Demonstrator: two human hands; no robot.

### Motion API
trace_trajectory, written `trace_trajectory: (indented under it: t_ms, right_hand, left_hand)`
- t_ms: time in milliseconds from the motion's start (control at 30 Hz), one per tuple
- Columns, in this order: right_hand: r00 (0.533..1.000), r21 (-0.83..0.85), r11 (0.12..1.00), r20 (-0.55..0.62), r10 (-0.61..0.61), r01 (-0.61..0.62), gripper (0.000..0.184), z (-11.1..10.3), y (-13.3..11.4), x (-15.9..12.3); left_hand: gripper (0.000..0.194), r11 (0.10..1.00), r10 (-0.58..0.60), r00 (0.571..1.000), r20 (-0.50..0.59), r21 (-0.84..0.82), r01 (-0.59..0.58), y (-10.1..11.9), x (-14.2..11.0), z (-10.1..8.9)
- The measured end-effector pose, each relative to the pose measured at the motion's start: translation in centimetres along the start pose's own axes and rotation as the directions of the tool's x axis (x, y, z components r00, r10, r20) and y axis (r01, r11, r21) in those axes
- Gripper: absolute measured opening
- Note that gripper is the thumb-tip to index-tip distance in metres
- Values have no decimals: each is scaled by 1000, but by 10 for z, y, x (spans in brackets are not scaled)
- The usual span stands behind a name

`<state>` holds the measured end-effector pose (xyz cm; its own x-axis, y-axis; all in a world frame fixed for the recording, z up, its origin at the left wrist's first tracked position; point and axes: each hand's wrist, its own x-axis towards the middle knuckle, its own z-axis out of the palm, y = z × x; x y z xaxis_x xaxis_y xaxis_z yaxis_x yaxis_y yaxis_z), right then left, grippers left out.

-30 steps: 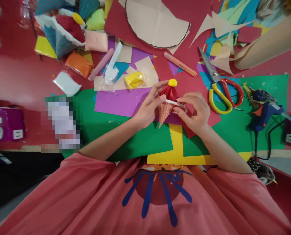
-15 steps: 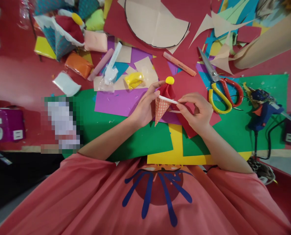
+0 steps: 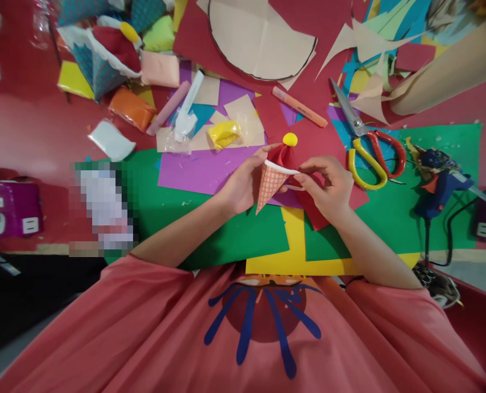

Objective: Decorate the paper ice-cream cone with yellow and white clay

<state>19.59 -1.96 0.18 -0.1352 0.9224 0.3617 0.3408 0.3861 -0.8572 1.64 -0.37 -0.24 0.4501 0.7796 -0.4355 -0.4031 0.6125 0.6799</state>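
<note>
A small paper cone with an orange checked pattern tilts point-down over the sheets. Its top is a red folded piece tipped with a yellow ball. My left hand is closed around the cone from the left, thumb near its rim. Along the rim runs a thin white strip, which looks like rolled soft clay. The fingers of my right hand pinch this strip at the cone's right side, where a loose length shows below the fingers.
Scissors and a blue glue gun lie to the right. An orange marker, a yellow clay packet and paper scraps lie beyond my hands. Blue patterned cones stand at the back left. A cardboard tube is back right. Green sheets lie beneath.
The cone has turned slightly, so more of its checked side faces me. The yellow ball has shifted a little right and nearer. Both hands keep their hold.
</note>
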Motion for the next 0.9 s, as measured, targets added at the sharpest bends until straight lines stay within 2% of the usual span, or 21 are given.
trace_trajectory:
  t_ms: [200, 400, 567, 733, 900]
  right_hand:
    - [996, -3, 997, 52, -72, 72, 16, 0, 0, 0]
    - [985, -63, 983, 49, -167, 170, 5, 0, 2, 4]
    - [988, -66, 986, 42, -148, 151, 8, 0, 3, 3]
    - [992, -68, 990, 26, -120, 121, 7, 0, 3, 1]
    - [990, -69, 988, 34, -136, 139, 5, -1, 3, 3]
  left_hand:
    - [44, 994, -57, 998, -37, -92, 54, 2, 0, -4]
    - [39, 961, -137, 988, -69, -249, 116, 7, -2, 1]
    - [40, 924, -199, 979, -46, -340, 172, 8, -2, 2]
    - [46, 917, -220, 975, -26, -348, 197, 8, -2, 1]
    - [42, 910, -223, 975, -5, -360, 206, 8, -2, 1]
